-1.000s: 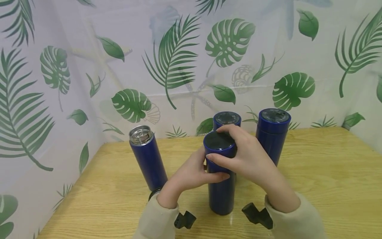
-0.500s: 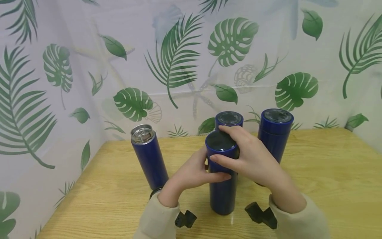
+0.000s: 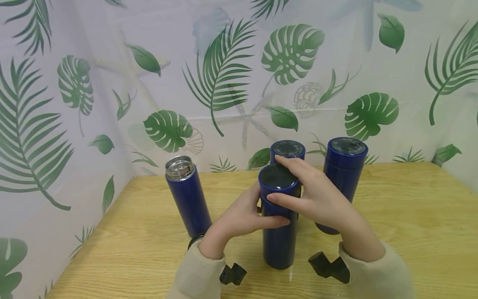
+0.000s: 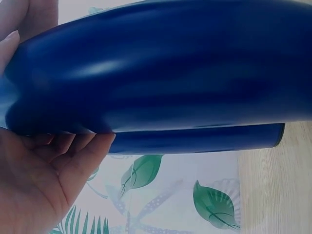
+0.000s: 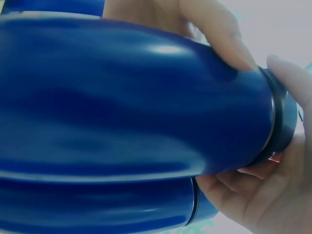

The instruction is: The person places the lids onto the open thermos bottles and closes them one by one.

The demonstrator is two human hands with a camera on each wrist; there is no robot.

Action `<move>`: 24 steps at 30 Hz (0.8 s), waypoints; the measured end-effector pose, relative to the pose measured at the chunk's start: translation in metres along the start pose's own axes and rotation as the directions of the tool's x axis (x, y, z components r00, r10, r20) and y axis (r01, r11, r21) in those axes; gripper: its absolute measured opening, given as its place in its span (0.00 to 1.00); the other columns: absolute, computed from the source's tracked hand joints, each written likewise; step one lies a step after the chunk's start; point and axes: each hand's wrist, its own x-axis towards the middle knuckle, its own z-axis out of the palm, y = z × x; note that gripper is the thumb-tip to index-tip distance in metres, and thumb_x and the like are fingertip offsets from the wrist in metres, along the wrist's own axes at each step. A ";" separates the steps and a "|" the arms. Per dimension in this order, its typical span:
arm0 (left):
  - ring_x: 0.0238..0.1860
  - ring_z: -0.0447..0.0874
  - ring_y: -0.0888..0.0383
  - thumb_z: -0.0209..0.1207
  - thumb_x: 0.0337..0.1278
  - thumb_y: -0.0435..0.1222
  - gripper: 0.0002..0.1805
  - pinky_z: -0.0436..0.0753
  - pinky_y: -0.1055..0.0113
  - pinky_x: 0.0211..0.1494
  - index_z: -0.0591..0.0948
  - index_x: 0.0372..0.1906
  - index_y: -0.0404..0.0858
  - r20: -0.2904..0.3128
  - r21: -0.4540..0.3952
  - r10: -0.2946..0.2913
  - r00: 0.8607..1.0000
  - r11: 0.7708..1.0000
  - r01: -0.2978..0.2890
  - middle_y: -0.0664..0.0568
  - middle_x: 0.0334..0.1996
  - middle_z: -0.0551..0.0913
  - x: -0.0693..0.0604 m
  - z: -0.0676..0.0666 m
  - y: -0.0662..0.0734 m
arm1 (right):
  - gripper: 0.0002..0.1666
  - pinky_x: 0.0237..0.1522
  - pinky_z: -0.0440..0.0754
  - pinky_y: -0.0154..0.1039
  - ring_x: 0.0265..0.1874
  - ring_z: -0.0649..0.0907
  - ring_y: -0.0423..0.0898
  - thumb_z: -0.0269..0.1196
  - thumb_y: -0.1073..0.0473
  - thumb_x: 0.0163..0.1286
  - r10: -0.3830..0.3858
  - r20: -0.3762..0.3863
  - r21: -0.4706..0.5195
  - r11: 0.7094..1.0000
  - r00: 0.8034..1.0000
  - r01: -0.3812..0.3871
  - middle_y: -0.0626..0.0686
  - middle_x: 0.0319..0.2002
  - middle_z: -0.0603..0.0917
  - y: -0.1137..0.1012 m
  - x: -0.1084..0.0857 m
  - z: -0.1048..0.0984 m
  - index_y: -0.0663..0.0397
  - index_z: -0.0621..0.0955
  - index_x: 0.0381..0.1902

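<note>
A blue thermos flask [image 3: 278,247] stands upright on the table in front of me. My left hand [image 3: 240,214] grips its upper body, thumb across the near side. My right hand [image 3: 319,195] holds the lid [image 3: 277,176] with thumb and fingers at its edge. In the right wrist view a dark band and a thin silver edge show between lid [image 5: 289,117] and body [image 5: 131,97]. Some left fingers are hidden behind the flask. An open blue flask [image 3: 188,203] with a bare steel mouth stands to the left.
Two lidded blue flasks stand behind, one directly behind the held flask [image 3: 287,148] and one to the right [image 3: 344,170]. A dark-rimmed round thing [image 3: 195,240] is partly hidden by my left wrist. A leaf-print cloth [image 3: 231,83] backs the wooden table [image 3: 407,232].
The view has shifted slightly. My right hand and the lid have turned a little against the flask, and a narrow seam shows below the lid. The left hand keeps its grip.
</note>
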 end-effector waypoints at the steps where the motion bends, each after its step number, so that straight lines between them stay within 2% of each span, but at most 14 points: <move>1: 0.46 0.72 0.62 0.63 0.46 0.31 0.39 0.75 0.66 0.40 0.59 0.64 0.45 0.003 0.001 0.004 1.000 1.000 -0.004 0.53 0.53 0.70 0.001 0.000 -0.004 | 0.42 0.45 0.72 0.49 0.48 0.73 0.51 0.65 0.53 0.55 0.000 0.003 0.006 1.000 1.000 0.000 0.57 0.51 0.72 0.000 0.000 0.000 0.62 0.62 0.62; 5: 0.46 0.71 0.62 0.64 0.45 0.34 0.37 0.76 0.66 0.41 0.61 0.62 0.49 -0.003 0.018 0.001 1.000 1.000 -0.001 0.56 0.52 0.70 0.004 -0.001 -0.019 | 0.42 0.47 0.70 0.51 0.50 0.72 0.52 0.65 0.52 0.55 0.001 0.013 0.028 1.000 1.000 -0.001 0.58 0.53 0.71 0.001 -0.001 0.000 0.62 0.61 0.63; 7: 0.45 0.72 0.62 0.64 0.46 0.34 0.35 0.76 0.66 0.41 0.63 0.61 0.47 -0.017 0.025 0.006 1.000 1.000 -0.005 0.56 0.51 0.71 0.003 -0.002 -0.022 | 0.42 0.48 0.70 0.51 0.51 0.72 0.53 0.65 0.53 0.55 -0.006 0.014 0.035 0.999 1.000 0.006 0.59 0.54 0.71 0.001 -0.001 0.000 0.62 0.61 0.63; 11: 0.47 0.73 0.61 0.62 0.48 0.33 0.30 0.76 0.66 0.44 0.66 0.59 0.43 -0.049 -0.006 0.026 0.998 1.000 -0.027 0.53 0.50 0.72 0.003 -0.003 -0.023 | 0.42 0.48 0.70 0.51 0.52 0.72 0.54 0.66 0.55 0.55 -0.026 0.006 0.037 0.999 1.000 0.026 0.60 0.54 0.70 0.003 -0.002 0.001 0.63 0.62 0.63; 17: 0.47 0.74 0.59 0.60 0.50 0.32 0.30 0.77 0.65 0.42 0.64 0.61 0.40 -0.086 -0.050 0.070 0.994 0.996 -0.075 0.48 0.50 0.73 0.003 -0.001 -0.022 | 0.40 0.48 0.71 0.49 0.50 0.73 0.53 0.66 0.56 0.54 -0.050 -0.020 0.054 0.997 0.999 0.051 0.60 0.53 0.72 0.005 -0.002 0.003 0.64 0.64 0.61; 20: 0.45 0.74 0.59 0.60 0.49 0.31 0.31 0.78 0.64 0.40 0.64 0.61 0.40 -0.099 -0.063 0.078 0.992 0.994 -0.085 0.48 0.49 0.73 0.003 -0.001 -0.021 | 0.38 0.45 0.73 0.44 0.47 0.76 0.49 0.67 0.58 0.53 -0.059 -0.026 0.093 0.994 0.998 0.061 0.58 0.51 0.74 0.005 -0.001 0.002 0.63 0.65 0.60; 24: 0.46 0.74 0.58 0.61 0.48 0.30 0.33 0.79 0.63 0.39 0.62 0.61 0.42 -0.091 -0.098 0.081 0.993 0.991 -0.090 0.49 0.50 0.72 0.004 -0.001 -0.020 | 0.35 0.37 0.75 0.37 0.38 0.78 0.45 0.64 0.62 0.56 -0.032 -0.010 0.220 0.975 0.999 0.033 0.58 0.46 0.77 0.007 0.001 -0.001 0.63 0.66 0.60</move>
